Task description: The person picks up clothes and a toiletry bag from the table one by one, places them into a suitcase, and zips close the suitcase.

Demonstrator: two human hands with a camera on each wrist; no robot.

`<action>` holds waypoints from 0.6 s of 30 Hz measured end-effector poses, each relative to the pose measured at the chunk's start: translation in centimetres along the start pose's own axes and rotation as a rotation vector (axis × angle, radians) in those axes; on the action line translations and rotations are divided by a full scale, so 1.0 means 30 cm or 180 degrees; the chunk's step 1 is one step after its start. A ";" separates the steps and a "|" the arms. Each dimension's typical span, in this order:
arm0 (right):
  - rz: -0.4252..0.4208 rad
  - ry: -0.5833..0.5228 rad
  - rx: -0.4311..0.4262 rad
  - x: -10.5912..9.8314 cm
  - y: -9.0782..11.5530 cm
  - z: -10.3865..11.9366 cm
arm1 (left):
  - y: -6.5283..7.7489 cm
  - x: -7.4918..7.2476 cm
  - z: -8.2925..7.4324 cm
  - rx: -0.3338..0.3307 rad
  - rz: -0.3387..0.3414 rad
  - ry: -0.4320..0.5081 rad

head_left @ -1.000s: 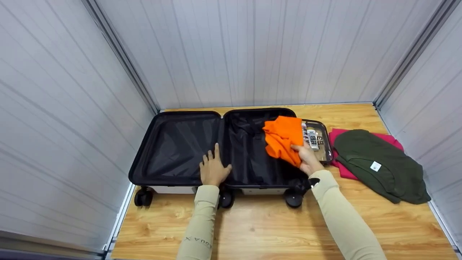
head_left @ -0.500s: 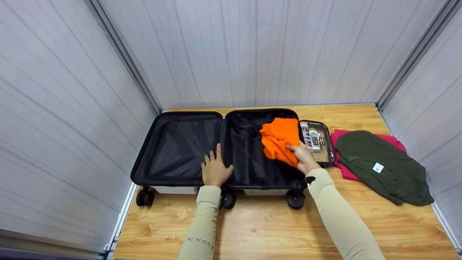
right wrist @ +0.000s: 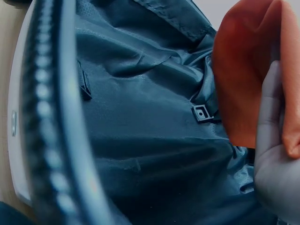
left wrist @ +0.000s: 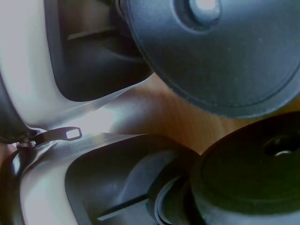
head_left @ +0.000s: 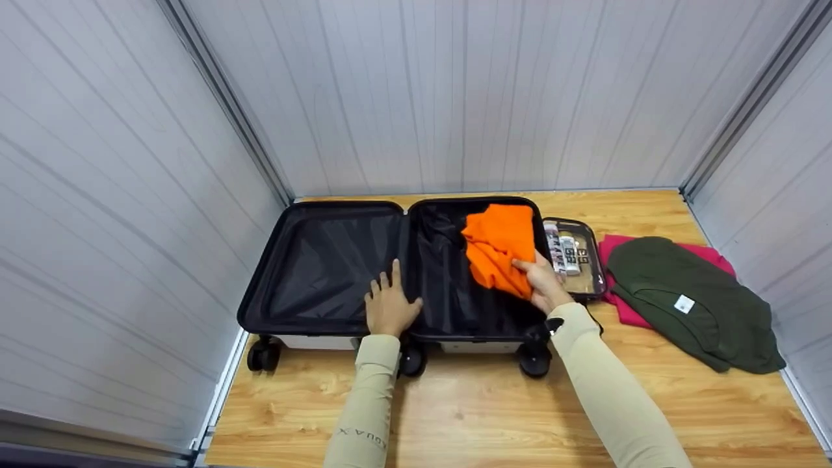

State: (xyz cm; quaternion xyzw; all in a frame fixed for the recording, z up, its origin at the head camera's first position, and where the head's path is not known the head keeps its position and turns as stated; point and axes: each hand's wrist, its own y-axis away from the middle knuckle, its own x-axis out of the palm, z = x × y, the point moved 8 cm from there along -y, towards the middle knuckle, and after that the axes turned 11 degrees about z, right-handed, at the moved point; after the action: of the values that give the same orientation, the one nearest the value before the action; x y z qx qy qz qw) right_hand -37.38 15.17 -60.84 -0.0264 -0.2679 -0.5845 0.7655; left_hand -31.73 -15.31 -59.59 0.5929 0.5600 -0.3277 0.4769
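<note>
Where cloth (head_left: pixel 499 244) folds, right fingers (right wrist: pixel 269 115) pinch

I wear long pale-beige sleeves, the left sleeve (head_left: pixel 361 396) finished with a broad, plain left cuff (head_left: pixel 378 351). Elbow-side of that cuff runs dark printed lettering (head_left: pixel 361 437) with an X; well to its right, something black (head_left: pixel 554 325), perhaps a strap, edges my right sleeve (head_left: pixel 614 383).
</note>
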 end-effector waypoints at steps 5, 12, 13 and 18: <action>0.0054 0.0030 -0.0003 0.007 -0.008 -0.018 | 0.000 0.003 -0.001 0.0008 0.0013 0.0007; 0.0025 0.0039 0.0158 -0.024 -0.009 -0.061 | 0.005 0.004 -0.006 0.0020 0.0025 0.0011; 0.0019 0.0036 0.0180 -0.029 -0.009 -0.066 | 0.006 0.004 -0.006 0.0022 0.0027 0.0015; -0.0122 0.0170 0.0293 -0.057 -0.006 -0.080 | 0.004 0.001 -0.009 0.0027 0.0026 0.0037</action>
State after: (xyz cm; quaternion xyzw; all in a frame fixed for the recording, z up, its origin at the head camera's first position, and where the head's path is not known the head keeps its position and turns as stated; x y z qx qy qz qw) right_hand -36.93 15.75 -63.70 0.0296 -0.2744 -0.5866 0.7614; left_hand -31.63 -15.04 -59.49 0.5991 0.5591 -0.3246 0.4724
